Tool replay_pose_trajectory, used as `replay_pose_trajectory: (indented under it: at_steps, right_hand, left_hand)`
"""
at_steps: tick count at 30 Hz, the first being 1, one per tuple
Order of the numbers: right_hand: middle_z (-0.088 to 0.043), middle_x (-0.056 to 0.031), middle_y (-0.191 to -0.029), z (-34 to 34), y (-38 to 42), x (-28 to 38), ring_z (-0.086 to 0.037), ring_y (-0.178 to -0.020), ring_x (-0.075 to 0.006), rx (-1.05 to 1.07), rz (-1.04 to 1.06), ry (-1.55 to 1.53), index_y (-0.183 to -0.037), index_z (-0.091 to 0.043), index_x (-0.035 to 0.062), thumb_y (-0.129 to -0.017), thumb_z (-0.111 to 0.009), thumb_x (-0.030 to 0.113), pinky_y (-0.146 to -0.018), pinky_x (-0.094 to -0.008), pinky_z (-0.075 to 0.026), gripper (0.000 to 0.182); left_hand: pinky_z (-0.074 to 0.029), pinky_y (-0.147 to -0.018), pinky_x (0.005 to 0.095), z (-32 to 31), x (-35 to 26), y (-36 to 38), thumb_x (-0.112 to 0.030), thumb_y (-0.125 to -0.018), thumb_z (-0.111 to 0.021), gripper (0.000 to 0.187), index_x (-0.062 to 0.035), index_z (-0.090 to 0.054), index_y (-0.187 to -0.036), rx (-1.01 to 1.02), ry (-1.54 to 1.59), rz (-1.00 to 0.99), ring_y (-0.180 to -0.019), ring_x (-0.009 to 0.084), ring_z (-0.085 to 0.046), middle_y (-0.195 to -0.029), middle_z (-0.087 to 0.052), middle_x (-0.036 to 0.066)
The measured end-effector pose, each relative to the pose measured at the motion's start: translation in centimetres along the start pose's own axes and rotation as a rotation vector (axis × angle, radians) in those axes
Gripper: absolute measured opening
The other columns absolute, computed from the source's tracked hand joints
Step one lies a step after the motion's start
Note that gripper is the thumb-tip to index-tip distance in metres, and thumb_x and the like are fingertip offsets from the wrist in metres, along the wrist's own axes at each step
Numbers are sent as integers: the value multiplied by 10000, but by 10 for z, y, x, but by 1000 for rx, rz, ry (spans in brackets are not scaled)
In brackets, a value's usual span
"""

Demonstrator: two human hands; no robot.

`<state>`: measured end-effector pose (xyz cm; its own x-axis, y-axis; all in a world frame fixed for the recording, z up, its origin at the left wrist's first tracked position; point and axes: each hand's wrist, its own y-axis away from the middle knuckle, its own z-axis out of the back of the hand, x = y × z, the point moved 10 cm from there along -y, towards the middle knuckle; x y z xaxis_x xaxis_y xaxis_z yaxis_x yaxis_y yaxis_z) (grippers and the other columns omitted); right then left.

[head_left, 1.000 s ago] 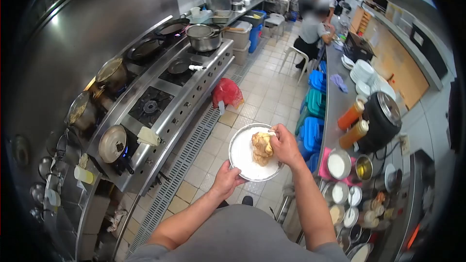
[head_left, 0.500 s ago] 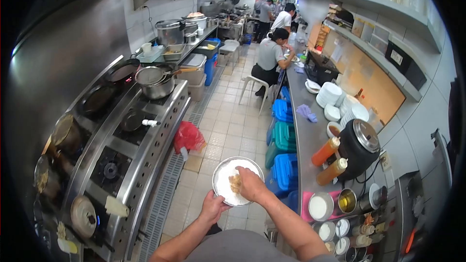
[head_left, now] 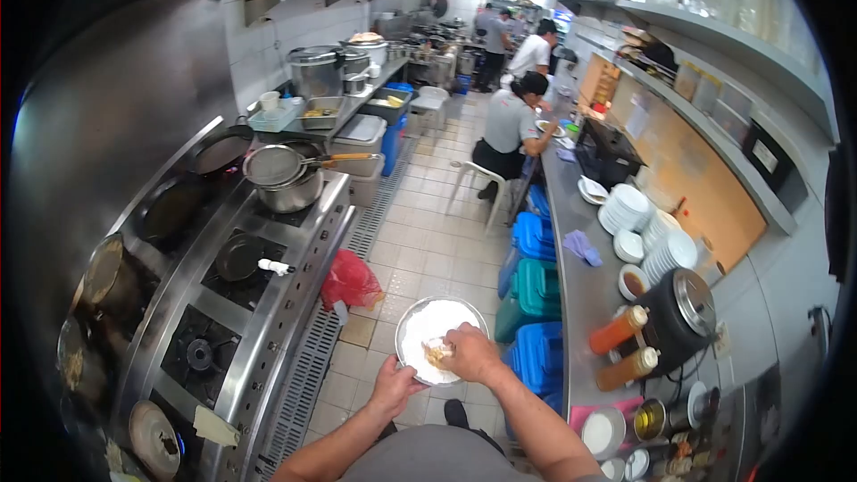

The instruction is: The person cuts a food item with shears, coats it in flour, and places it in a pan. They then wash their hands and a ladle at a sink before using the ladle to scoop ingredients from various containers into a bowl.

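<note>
Stove (head_left: 211, 291) runs along the left, a pot (head_left: 296, 191) with a strainer (head_left: 272, 166) over it at its far end; counter (head_left: 571, 295) runs along the right, with a seated person (head_left: 511, 120) at its far part; a green bin (head_left: 536, 291) and a blue bin (head_left: 536, 350) stand by its side; a black warmer (head_left: 662, 323) sits on it near stacked plates (head_left: 628, 208), with an orange bottle (head_left: 618, 328) and a tan bottle (head_left: 628, 369) just beside the warmer; a red bag (head_left: 352, 278) lies on the floor near the stove; the round bowl (head_left: 399, 333) of white powder (head_left: 436, 316) is held up between stove and counter; left hand (head_left: 395, 387) is clamped on its near left rim; right hand (head_left: 473, 353) is inside, fingers at the coated piece (head_left: 436, 354), though whether they grip it I cannot tell; the piece lies in the powder, partly covered by those fingers
</note>
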<state>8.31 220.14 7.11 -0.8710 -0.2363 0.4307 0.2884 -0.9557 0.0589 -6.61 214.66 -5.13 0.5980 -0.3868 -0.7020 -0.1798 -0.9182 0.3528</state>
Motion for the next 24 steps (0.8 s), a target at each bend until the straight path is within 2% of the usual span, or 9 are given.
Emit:
replay_pose_trajectory:
  at_steps: [2, 4, 7, 9, 12, 14, 19, 21, 24]
  right_hand:
    - [-670, -218, -1069, -5, -28, 16, -663, -1037, -380, -53, 168, -47, -1019, -735, 49, -822, -729, 311, -918, -482, -536, 328]
    - [-668, -206, -989, -8, -58, 16, -659, -979, -386, -80, 181, -126, -896, -696, 30, -801, -755, 293, -851, -503, -535, 286]
    - [-673, -201, -909, 0, -101, 24, -655, -943, -404, -52, 220, -97, -875, -670, 24, -790, -779, 274, -802, -515, -531, 286]
    - [-662, -230, -840, 17, -122, 39, -667, -854, -406, -102, 347, -126, -851, -639, -2, -794, -782, 227, -766, -501, -525, 275]
    - [-666, -230, -852, 11, -156, 47, -682, -850, -400, 103, 328, -319, -878, -614, 1, -804, -773, 161, -768, -479, -532, 237]
    - [-692, -238, -916, -1, -178, 52, -682, -930, -443, 147, 403, -411, -1049, -600, 8, -813, -747, 99, -825, -472, -549, 293]
    - [-704, -267, -1062, -1, -201, 67, -698, -1031, -427, 261, 547, -488, -1221, -572, 29, -866, -662, 47, -902, -445, -552, 367]
    - [-711, -260, -1072, 3, -209, 68, -703, -1037, -415, 268, 521, -550, -1246, -584, 39, -871, -668, 62, -903, -444, -552, 385]
    - [-719, -248, -1044, -8, -216, 71, -723, -979, -353, 312, 510, -570, -1233, -622, 25, -870, -721, 104, -879, -399, -561, 384]
  left_hand:
    - [-619, -923, 502, 8, -6, -10, 13, -930, -516, 505, 9, -369, -1412, -50, 19, -39, -1124, 344, -682, -1286, -593, 206]
    - [-616, -930, 501, 20, -15, -20, 14, -930, -517, 520, 5, -363, -1427, -133, 58, -94, -1131, 341, -680, -1294, -590, 201]
    - [-590, -968, 532, 27, -26, -33, 46, -943, -492, 500, -5, -384, -1429, -163, 122, -145, -1125, 345, -687, -1332, -594, 192]
    - [-592, -969, 523, 26, -37, -43, 39, -949, -485, 493, -3, -382, -1429, -230, 133, -204, -1131, 346, -684, -1332, -592, 192]
    - [-593, -970, 517, 22, -52, -43, 36, -953, -487, 493, -8, -382, -1432, -305, 151, -278, -1132, 346, -682, -1338, -587, 192]
    - [-599, -963, 506, 23, -59, -46, 19, -948, -502, 499, -3, -378, -1431, -364, 153, -325, -1141, 335, -677, -1335, -579, 193]
    - [-604, -955, 497, 26, -64, -47, -6, -956, -528, 486, 4, -381, -1419, -495, 201, -415, -1144, 321, -674, -1330, -579, 190]
    - [-588, -967, 514, 32, -63, -45, 2, -960, -529, 490, -52, -400, -1430, -541, 252, -410, -1100, 328, -698, -1295, -624, 177]
    - [-589, -968, 502, 28, -68, -41, -8, -966, -534, 473, -53, -407, -1420, -537, 251, -432, -1098, 323, -701, -1281, -635, 171]
